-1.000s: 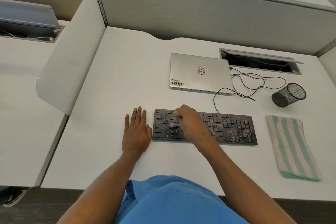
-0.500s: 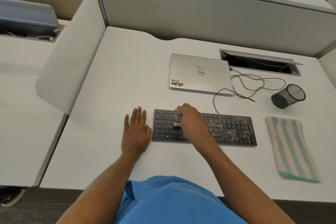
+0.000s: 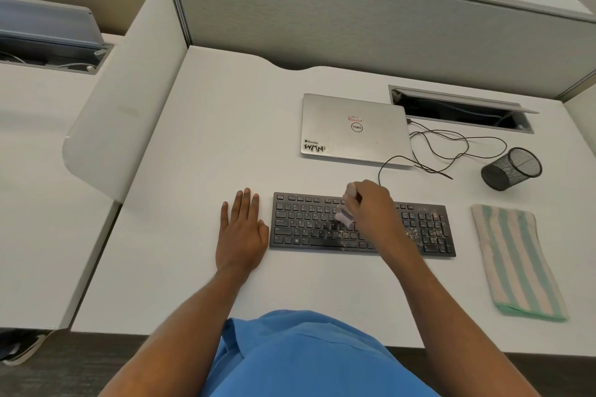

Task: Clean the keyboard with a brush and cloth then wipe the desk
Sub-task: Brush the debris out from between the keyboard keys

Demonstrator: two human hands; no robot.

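Right hand [image 3: 371,203] is curled around a small pale brush [image 3: 345,214], bristle end down on the middle key rows of the flat black keyboard [image 3: 300,224]. The brush is motion-blurred, so its exact shape is unclear. Left hand [image 3: 242,229] lies flat with fingers straight on the white desk [image 3: 209,145], holding nothing. Its thumb sits right at the keyboard's left edge; contact can't be confirmed. The keyboard sits near the front of the desk, and pale crumbs [image 3: 419,230] are scattered over its right end around the number pad. The folded green-and-beige striped cloth [image 3: 512,255] lies untouched just right of the keyboard. Behind it are a closed silver laptop [image 3: 351,129], a loose thin dark cable [image 3: 451,145] and a black mesh pen cup [image 3: 511,167] tipped on its side. This looks like the brushing step, early on, with the dirty end not yet cleared. Risks:
- Hard strokes could pack crumbs down between the keys instead of lifting them out.
- Sweeping right could flick grit onto the clean cloth.
- The keyboard could slide, since the left hand only borders it.
- The cable could snag during the desk wipe.
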